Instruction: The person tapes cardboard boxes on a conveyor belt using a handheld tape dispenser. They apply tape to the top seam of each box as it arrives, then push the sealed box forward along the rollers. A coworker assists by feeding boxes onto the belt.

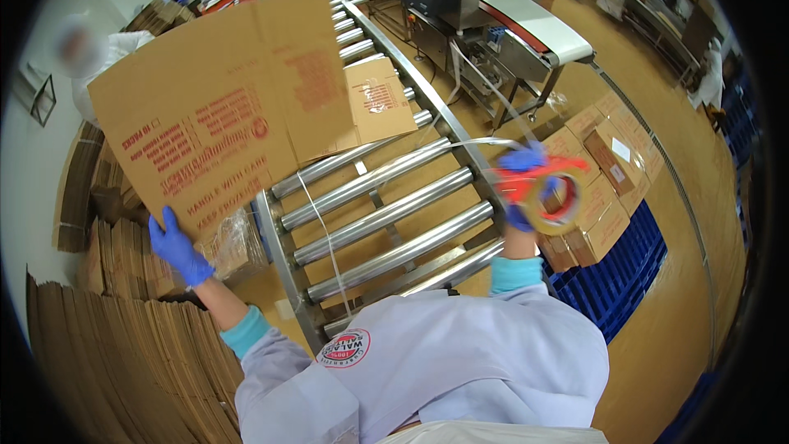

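My left hand (182, 253), in a blue glove, grips the lower left edge of a large brown cardboard carton (222, 90) with red print. The carton is raised and tilted above the left side of the roller conveyor (390, 230). To the right of the rollers, my right hand (519, 159), also gloved in blue and blurred by motion, is closed around a red tape dispenser (534, 182). A roll of yellowish tape (552, 205) sits on the dispenser. Behind the raised carton, another printed carton (380, 99) lies on the rollers.
Stacks of flattened cartons (123, 345) stand at the lower left. Packed cartons (604, 173) rest on a blue pallet (612, 279) at the right. A machine with a white belt (534, 20) stands beyond the conveyor. A person (107, 53) is at the far left. A pale strap (322, 226) crosses the rollers.
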### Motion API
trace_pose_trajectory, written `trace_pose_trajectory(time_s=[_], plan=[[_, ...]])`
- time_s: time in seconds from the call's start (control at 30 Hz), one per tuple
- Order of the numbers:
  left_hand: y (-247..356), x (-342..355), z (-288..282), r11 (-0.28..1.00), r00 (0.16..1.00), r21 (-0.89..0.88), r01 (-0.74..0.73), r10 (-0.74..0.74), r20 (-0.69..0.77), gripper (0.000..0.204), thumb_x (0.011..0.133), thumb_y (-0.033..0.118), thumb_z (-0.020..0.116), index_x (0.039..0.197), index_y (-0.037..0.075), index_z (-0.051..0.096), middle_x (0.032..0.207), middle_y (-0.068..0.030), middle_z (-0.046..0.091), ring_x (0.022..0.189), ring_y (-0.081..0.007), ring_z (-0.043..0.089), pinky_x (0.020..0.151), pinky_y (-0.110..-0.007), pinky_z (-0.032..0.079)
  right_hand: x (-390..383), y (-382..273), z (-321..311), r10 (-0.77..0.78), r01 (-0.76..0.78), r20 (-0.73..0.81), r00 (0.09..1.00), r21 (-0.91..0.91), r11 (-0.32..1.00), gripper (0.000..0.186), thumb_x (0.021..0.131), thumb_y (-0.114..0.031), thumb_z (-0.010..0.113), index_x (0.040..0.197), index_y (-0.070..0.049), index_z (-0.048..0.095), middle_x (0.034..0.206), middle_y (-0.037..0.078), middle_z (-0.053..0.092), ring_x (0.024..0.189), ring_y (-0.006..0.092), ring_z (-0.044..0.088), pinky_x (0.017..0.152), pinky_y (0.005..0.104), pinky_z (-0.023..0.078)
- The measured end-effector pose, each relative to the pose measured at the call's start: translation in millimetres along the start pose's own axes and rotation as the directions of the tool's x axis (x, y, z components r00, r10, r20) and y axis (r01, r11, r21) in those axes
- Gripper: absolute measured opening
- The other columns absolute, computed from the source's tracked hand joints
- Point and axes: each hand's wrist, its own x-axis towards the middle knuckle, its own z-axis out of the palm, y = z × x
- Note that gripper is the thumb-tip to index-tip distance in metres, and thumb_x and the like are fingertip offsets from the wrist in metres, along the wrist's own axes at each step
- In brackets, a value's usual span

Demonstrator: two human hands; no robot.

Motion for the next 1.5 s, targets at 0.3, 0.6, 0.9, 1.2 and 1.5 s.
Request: trace_pose_trajectory(time_s=[0.3, 0.6, 0.9, 1.2, 1.5], plan=[[-127, 65, 116, 0.956, 0.943, -0.065, 0.287, -0.270, 0.194, 0.032, 0.087, 0.015, 0.056, 0.110, -0.006, 0.053, 0.100, -0.0092, 0.059, 0.087, -0.0144, 0.055, 0.076, -0.028, 0.045, -77, -134, -93, -0.071, 0.081, 0.068, 0.995, -0.151, 0.985, 0.039, 0.072, -0.037, 0.064, 0.089, -0.008, 0.044, 0.077, 0.001, 0.045, 0.072, 0.0170, 0.043, 0.072, 0.0344, 0.036], [-203, -49, 164, 0.571, 0.786, 0.806, 0.157, -0.566, 0.247, 0.105, 0.058, 0.056, 0.072, 0.126, -0.012, 0.031, 0.125, -0.0331, 0.040, 0.115, -0.0416, 0.043, 0.095, -0.044, 0.038, -105, -99, -48, -0.006, -0.045, -0.257, 0.966, -0.193, 0.980, 0.043, 0.072, -0.032, 0.067, 0.101, -0.007, 0.048, 0.081, 0.002, 0.048, 0.077, 0.0170, 0.050, 0.077, 0.0365, 0.043], [-247, -193, 71, 0.829, 0.690, 0.517, -0.212, -0.248, 0.680, 0.027, 0.074, -0.001, 0.053, 0.100, 0.002, 0.058, 0.104, -0.0155, 0.058, 0.096, -0.0277, 0.056, 0.082, -0.039, 0.045, -84, -22, 17, 0.489, -0.516, -0.218, 0.845, -0.090, 0.852, 0.047, 0.067, -0.029, 0.068, 0.102, -0.005, 0.047, 0.082, 0.002, 0.050, 0.076, 0.0200, 0.053, 0.072, 0.0369, 0.046], [-64, -296, 143, 0.202, -0.245, 0.312, 0.928, -0.298, 0.922, 0.039, 0.091, 0.025, 0.036, 0.116, -0.002, 0.050, 0.112, -0.0180, 0.057, 0.095, -0.0259, 0.059, 0.084, -0.037, 0.047, -96, -29, 18, 0.827, -0.819, 0.075, 0.557, -0.116, 0.562, 0.046, 0.069, -0.009, 0.071, 0.110, 0.001, 0.053, 0.096, 0.014, 0.061, 0.084, 0.0233, 0.061, 0.075, 0.0325, 0.049], [18, -357, 218, -0.341, 0.088, 0.008, 0.940, 0.266, 0.960, 0.043, 0.094, 0.031, 0.036, 0.120, -0.002, 0.045, 0.093, -0.0116, 0.061, 0.075, -0.0184, 0.058, 0.070, -0.030, 0.051, -105, -171, -19, 0.828, -0.825, 0.172, 0.534, 0.319, 0.466, 0.041, 0.078, -0.021, 0.062, 0.112, -0.002, 0.048, 0.101, 0.020, 0.056, 0.084, 0.0348, 0.059, 0.073, 0.0412, 0.050]])
